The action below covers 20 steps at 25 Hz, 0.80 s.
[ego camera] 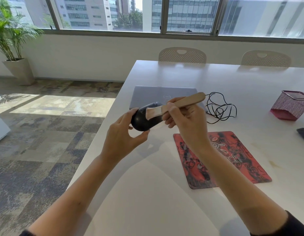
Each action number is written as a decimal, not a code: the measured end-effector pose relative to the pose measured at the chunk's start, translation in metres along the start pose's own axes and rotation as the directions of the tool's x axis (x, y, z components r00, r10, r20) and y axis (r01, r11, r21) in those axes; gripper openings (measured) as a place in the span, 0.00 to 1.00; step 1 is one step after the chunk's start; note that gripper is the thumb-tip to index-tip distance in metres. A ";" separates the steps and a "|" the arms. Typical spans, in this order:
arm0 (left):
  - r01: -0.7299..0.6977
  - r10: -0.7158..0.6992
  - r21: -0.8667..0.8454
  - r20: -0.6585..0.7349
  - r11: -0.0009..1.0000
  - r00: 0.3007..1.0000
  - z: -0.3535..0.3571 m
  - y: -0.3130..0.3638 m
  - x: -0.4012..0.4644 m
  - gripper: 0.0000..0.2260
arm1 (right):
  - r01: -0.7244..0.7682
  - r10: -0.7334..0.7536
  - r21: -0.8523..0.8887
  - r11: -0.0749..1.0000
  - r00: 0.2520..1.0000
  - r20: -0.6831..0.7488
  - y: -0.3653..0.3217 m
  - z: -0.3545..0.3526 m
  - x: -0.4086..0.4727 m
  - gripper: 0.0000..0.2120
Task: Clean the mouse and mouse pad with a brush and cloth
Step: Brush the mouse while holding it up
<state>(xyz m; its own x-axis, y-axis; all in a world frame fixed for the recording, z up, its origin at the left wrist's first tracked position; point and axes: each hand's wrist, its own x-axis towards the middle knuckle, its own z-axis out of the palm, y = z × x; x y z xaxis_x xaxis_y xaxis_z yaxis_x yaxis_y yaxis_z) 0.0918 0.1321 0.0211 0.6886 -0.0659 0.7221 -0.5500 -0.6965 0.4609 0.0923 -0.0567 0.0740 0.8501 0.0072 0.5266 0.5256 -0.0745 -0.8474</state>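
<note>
We brush the mouse [144,119] above the desk's [250,82] left edge.
Our left hand [121,135] curls fingers around it; our right hand [185,120] pinches the brush [175,105].

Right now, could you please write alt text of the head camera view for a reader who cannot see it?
A person's left hand holds a black mouse above a white table while the right hand brushes it with a wooden-handled brush. A red patterned mouse pad lies below, with a closed laptop and coiled black cable behind.
</note>
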 end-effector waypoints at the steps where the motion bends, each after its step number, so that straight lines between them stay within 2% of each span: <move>1: -0.002 0.002 0.005 0.003 1.000 1.000 0.000 0.001 0.000 0.28 | 0.020 -0.018 -0.035 0.999 0.999 0.037 -0.001 0.003 -0.003 0.06; 2: -0.006 0.006 0.014 0.006 1.000 1.000 -0.001 0.001 0.000 0.28 | 0.033 -0.029 -0.094 0.995 0.999 0.036 -0.001 0.005 -0.005 0.06; 5: -0.015 0.015 0.041 0.007 0.999 1.000 -0.001 0.001 0.000 0.27 | 0.061 -0.087 -0.246 0.967 0.992 -0.096 -0.001 0.001 -0.002 0.06; 7: -0.011 0.011 0.043 0.001 0.999 1.000 -0.001 0.001 0.000 0.28 | 0.073 -0.095 -0.194 0.978 0.990 -0.106 -0.004 0.000 -0.002 0.05; 10: -0.015 0.015 0.042 0.004 0.999 1.000 -0.001 0.001 0.001 0.28 | 0.026 -0.027 -0.094 0.995 1.000 -0.011 -0.005 0.004 -0.002 0.05; 13: -0.017 0.017 0.051 0.008 0.999 1.000 -0.001 0.001 0.000 0.28 | -0.033 0.011 -0.209 0.977 0.994 -0.106 -0.003 -0.002 0.004 0.06; 15: -0.015 0.014 0.052 0.008 0.999 1.000 -0.002 0.001 0.000 0.28 | -0.028 -0.002 -0.190 0.981 0.988 -0.156 -0.003 -0.006 0.007 0.05; 18: -0.018 0.018 0.046 -0.001 0.999 1.000 -0.002 0.002 0.000 0.27 | -0.007 0.004 -0.052 0.999 0.998 -0.062 -0.002 -0.005 0.006 0.05; 20: -0.013 0.014 0.037 -0.006 0.999 1.000 -0.003 0.003 0.000 0.27 | -0.021 0.016 -0.113 0.993 0.999 -0.044 0.002 -0.005 0.004 0.05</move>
<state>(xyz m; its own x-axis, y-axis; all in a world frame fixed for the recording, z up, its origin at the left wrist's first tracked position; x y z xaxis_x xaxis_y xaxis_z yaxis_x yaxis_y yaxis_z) 0.0888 0.1322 0.0234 0.6780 -0.0708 0.7316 -0.5411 -0.7218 0.4316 0.0961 -0.0619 0.0747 0.8560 -0.0374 0.5157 0.5010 -0.1867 -0.8451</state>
